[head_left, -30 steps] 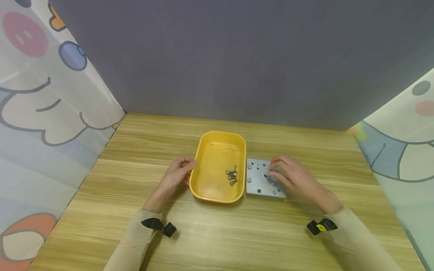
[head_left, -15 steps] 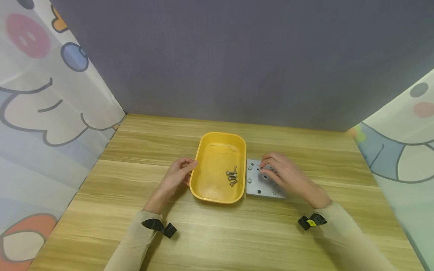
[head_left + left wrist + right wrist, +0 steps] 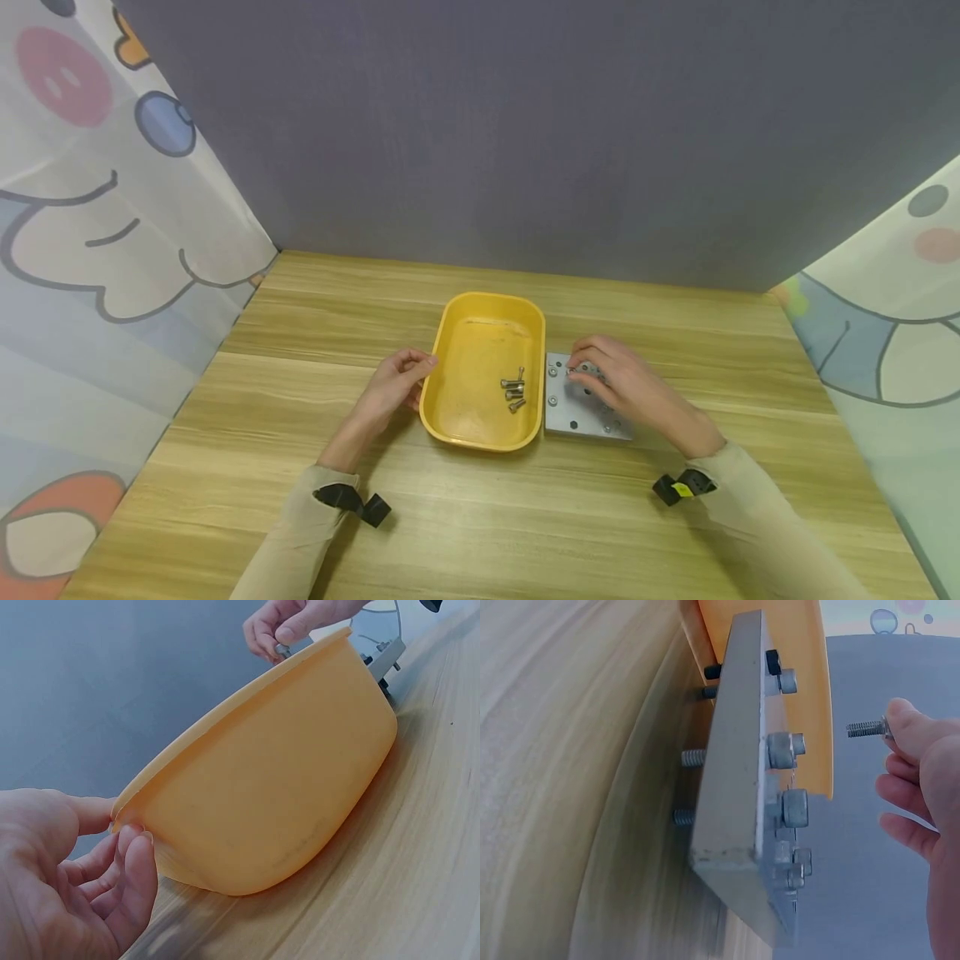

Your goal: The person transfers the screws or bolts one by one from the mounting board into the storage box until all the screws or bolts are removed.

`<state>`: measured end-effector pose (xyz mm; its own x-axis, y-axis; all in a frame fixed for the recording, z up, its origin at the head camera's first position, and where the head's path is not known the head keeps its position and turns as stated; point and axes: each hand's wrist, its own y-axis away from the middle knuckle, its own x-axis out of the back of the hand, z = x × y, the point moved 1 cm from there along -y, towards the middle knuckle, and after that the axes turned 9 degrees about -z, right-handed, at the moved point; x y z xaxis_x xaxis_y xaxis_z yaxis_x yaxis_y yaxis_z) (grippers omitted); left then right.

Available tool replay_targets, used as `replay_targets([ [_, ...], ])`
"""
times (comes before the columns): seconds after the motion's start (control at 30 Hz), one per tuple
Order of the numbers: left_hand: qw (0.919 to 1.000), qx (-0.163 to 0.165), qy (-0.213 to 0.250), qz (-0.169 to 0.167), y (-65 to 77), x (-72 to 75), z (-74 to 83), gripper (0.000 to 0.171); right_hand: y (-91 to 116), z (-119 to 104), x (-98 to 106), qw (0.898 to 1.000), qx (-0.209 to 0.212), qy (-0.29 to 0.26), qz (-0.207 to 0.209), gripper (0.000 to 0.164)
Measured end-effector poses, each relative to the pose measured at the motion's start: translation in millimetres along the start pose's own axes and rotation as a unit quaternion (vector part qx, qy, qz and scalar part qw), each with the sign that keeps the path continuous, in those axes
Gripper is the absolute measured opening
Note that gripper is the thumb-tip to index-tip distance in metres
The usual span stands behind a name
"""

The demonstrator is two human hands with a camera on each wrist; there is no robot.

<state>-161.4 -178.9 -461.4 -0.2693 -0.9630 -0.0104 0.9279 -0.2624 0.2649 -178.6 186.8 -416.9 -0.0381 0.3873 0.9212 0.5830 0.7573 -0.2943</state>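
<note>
My left hand pinches the left rim of a yellow plastic tray; in the left wrist view the thumb is on the rim with curled fingers below it. Several loose bolts lie inside the tray, toward its right wall. Directly right of the tray is a grey metal plate, fitted with several socket-head bolts whose threaded ends stick out underneath. My right hand is over the plate's upper part, pinching a bolt. Its thread points toward the plate, apart from it in the right wrist view.
Tray and plate stand on a wood-grain table. A dark grey panel rises behind the table. Cartoon-printed curtains hang at both sides. A black strap with a small device is on each wrist.
My right hand has moved left across the plate with the bolt, from its right part to its upper left part. The left hand and the tray stay put.
</note>
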Motion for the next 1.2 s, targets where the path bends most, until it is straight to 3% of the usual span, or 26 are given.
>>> replay_targets([
  [0.67,1.0000,0.002,-0.002,0.004,-1.4,-0.1,-0.9,0.038,-23.6,-8.4,3.5,0.998,0.042,0.018,-0.050,0.019],
  [1.2,1.0000,0.002,-0.006,0.002,-2.5,0.5,-2.0,0.037,-43.0,-7.9,2.0,0.991,0.111,0.022,-0.066,0.019],
])
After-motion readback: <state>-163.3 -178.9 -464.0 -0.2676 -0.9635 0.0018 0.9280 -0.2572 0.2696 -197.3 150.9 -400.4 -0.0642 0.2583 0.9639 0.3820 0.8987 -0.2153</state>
